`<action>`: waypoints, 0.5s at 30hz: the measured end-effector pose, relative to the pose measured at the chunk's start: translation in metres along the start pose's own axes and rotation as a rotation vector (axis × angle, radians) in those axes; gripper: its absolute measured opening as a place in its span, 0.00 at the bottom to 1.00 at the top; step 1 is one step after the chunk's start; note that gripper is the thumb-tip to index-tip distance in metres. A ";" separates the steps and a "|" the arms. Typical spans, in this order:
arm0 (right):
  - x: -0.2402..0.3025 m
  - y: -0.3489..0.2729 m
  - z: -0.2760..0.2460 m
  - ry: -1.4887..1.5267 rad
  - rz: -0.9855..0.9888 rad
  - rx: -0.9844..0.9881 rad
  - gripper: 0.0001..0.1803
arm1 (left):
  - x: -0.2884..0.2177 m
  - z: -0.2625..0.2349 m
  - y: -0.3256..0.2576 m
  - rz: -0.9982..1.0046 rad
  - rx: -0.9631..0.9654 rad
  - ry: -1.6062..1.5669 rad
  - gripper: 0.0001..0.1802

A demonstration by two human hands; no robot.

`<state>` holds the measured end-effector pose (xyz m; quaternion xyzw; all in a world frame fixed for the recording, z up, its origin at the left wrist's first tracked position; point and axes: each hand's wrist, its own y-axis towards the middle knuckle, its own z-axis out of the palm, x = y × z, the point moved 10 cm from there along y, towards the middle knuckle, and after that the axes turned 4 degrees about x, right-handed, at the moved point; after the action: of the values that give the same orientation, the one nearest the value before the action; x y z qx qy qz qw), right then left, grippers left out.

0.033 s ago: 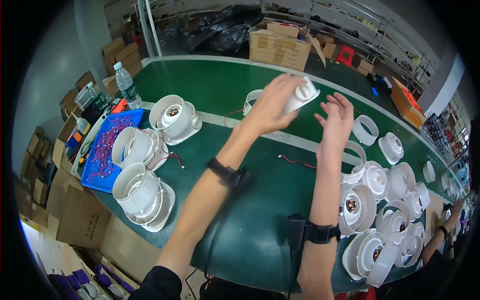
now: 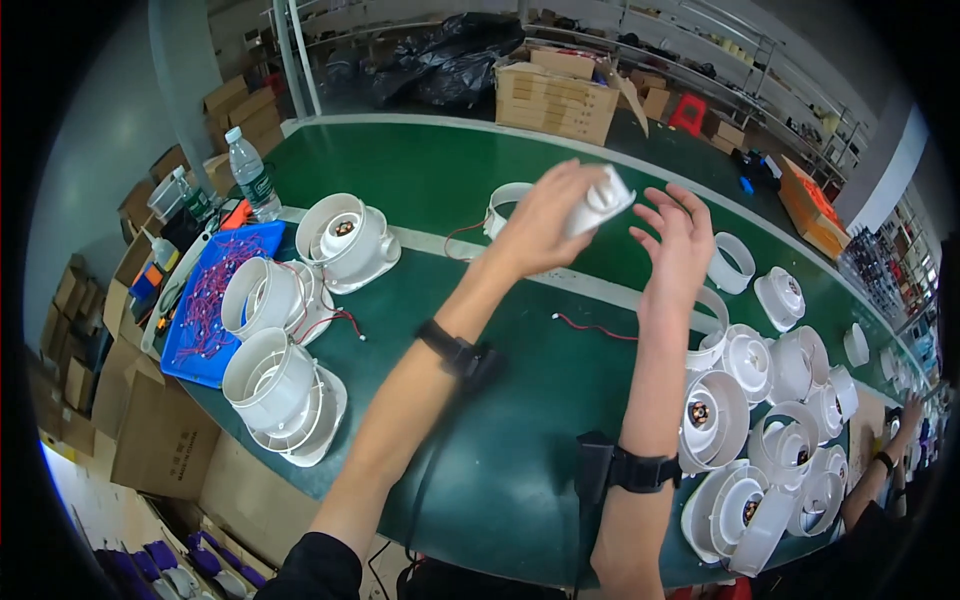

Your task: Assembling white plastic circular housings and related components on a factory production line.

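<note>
Head view: left hand [image 2: 545, 225] is closed around a white plastic fan part [image 2: 598, 203], held up above the far middle of the green counter [image 2: 520, 440]; nothing visibly changed, grasp stays put. Right hand [image 2: 675, 240] hangs empty just beside it, fingers spread. Part's long axis tilts up toward the far right corner.

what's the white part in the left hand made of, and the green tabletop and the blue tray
White part in the left hand: looks like moulded plastic, smooth with a slight sheen. Green tabletop: probably a matte rubber or vinyl mat, dull and even. Blue tray: likely rigid plastic, with a thin raised rim.
</note>
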<state>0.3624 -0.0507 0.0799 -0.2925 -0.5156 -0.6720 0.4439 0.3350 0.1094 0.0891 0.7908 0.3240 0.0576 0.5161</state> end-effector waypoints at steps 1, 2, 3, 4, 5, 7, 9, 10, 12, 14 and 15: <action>0.008 -0.003 0.005 0.075 0.063 0.043 0.14 | 0.005 0.017 -0.008 -0.022 0.064 0.071 0.36; 0.012 0.000 0.004 0.078 0.064 0.048 0.14 | 0.012 0.034 -0.015 -0.045 0.128 0.141 0.36; 0.015 0.000 0.003 0.077 0.084 0.092 0.13 | 0.006 0.051 -0.014 -0.004 0.206 0.164 0.33; 0.015 0.001 0.002 0.076 0.106 0.138 0.12 | 0.007 0.061 -0.011 -0.004 0.207 0.156 0.33; 0.014 0.003 -0.004 0.084 0.077 0.113 0.11 | 0.002 0.080 -0.007 0.081 0.297 0.269 0.31; 0.006 0.005 -0.011 0.077 0.109 0.084 0.11 | 0.007 0.110 -0.011 0.192 0.429 0.430 0.26; -0.001 0.005 -0.008 0.112 0.139 0.083 0.11 | 0.027 0.121 -0.015 0.208 0.470 0.457 0.25; 0.001 0.005 -0.007 0.143 0.139 0.103 0.11 | 0.035 0.129 -0.022 0.232 0.505 0.467 0.25; 0.003 0.006 -0.009 0.147 0.125 0.110 0.11 | 0.047 0.138 -0.023 0.144 0.496 0.617 0.25; 0.012 0.006 -0.017 0.082 0.116 0.067 0.11 | 0.045 0.136 -0.014 0.011 0.431 0.658 0.30; 0.005 0.004 -0.007 0.117 0.135 0.093 0.11 | 0.047 0.127 -0.024 -0.013 0.448 0.697 0.30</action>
<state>0.3638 -0.0596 0.0838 -0.2658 -0.4986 -0.6318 0.5307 0.4150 0.0438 -0.0013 0.8146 0.4888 0.2470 0.1910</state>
